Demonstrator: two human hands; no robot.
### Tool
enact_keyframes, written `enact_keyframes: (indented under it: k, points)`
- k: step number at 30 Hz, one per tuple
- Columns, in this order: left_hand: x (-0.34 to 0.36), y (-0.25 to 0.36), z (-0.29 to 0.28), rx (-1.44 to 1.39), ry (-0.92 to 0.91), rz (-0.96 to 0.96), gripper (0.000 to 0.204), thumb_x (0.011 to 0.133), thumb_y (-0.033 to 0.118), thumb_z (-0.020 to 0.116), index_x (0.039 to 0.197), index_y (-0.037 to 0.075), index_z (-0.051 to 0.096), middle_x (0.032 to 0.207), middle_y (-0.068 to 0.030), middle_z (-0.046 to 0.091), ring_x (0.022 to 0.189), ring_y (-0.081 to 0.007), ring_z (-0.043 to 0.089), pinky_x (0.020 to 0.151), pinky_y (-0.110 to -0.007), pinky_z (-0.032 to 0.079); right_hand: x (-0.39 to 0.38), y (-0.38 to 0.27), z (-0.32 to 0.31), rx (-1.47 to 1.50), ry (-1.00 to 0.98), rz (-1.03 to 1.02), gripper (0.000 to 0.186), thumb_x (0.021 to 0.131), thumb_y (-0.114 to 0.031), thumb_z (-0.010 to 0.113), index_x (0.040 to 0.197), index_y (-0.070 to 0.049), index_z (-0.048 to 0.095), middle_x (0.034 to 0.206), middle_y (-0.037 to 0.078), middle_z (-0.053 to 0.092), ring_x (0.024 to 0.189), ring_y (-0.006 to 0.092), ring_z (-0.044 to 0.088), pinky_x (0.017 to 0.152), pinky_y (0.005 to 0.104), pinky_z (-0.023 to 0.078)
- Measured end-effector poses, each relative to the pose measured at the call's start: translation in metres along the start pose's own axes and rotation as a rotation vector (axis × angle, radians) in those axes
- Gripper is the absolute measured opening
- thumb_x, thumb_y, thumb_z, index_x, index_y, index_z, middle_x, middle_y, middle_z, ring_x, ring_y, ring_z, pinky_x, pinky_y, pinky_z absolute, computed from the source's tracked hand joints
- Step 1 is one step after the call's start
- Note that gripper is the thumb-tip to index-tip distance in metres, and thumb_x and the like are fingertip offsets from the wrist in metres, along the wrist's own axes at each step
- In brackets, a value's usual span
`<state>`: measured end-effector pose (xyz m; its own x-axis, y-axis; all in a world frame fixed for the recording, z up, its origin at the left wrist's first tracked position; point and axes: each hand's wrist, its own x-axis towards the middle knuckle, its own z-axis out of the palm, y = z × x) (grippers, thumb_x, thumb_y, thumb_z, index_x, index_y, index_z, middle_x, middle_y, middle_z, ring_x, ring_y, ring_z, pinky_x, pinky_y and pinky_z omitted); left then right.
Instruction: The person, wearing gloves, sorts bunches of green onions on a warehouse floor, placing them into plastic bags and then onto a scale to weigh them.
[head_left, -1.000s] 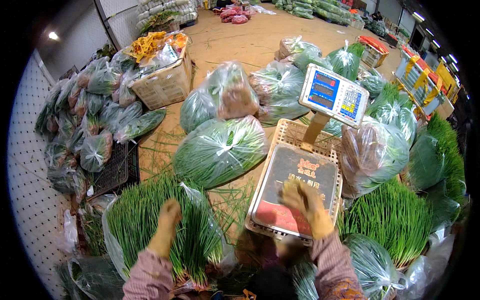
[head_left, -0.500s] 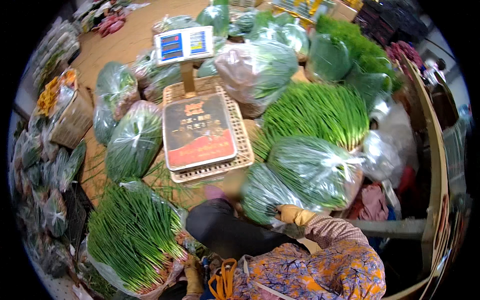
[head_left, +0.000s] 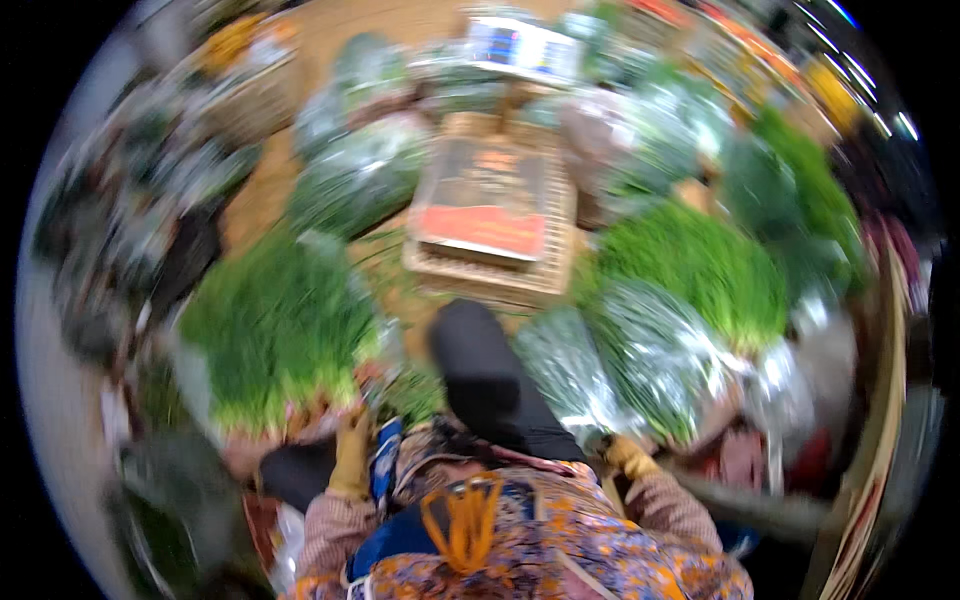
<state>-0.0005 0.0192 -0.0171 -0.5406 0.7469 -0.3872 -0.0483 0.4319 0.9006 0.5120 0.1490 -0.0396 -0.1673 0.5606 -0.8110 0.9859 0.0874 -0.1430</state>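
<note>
Both hands wear yellowish work gloves, and motion blurs the picture. My left hand (head_left: pixel 350 452) is at the root ends of a big bunch of scallions (head_left: pixel 280 330), which lies on open plastic at the left; its fingers are smeared. On the other side, my right hand (head_left: pixel 626 456) has its dark fingertips curled at the lower end of a clear plastic bag of scallions (head_left: pixel 568 365). A second, fuller bag of scallions (head_left: pixel 655 350) lies against that one. My dark-trousered knee (head_left: pixel 480 350) rises between the two hands.
A scale platform (head_left: pixel 480 235) on a plastic crate stands ahead, its display (head_left: pixel 525 50) behind. Loose scallions (head_left: pixel 700 265) are piled at the right, near a wooden board edge (head_left: pixel 880 370). Bagged greens (head_left: pixel 365 165) lie left of the scale; a carton (head_left: pixel 250 100) stands further left.
The view has swung left and down, so the scene sits further right and my left forearm shows. My right hand remains at the bag's lower end; my left remains by the scallion roots.
</note>
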Motion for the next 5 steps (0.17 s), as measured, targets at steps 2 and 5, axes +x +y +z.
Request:
enact_keyframes:
  k: [2, 5]
  points:
    - [-0.008, 0.042, -0.003, -0.229, 0.168, -0.039, 0.022, 0.081, 0.008, 0.056, 0.101, 0.000, 0.057, 0.083, -0.0041, 0.054, 0.069, -0.0115, 0.051, 0.059, -0.023, 0.042, 0.007, -0.004, 0.001, 0.149, 0.092, -0.063, 0.032, 0.069, -0.024, 0.057, 0.094, -0.005, 0.061, 0.092, 0.018, 0.061, 0.084, 0.0339, 0.057, 0.073, 0.0376, 0.046]
    - [-0.054, 0.085, -0.041, -0.492, 0.440, 0.252, 0.027, 0.082, 0.009, 0.055, 0.107, -0.002, 0.054, 0.099, -0.0088, 0.057, 0.082, -0.0126, 0.054, 0.073, -0.022, 0.043, 0.061, -0.022, -0.026, -0.125, -0.003, -0.231, 0.030, 0.077, -0.024, 0.047, 0.092, -0.004, 0.063, 0.095, 0.019, 0.061, 0.088, 0.0346, 0.057, 0.074, 0.0368, 0.046]
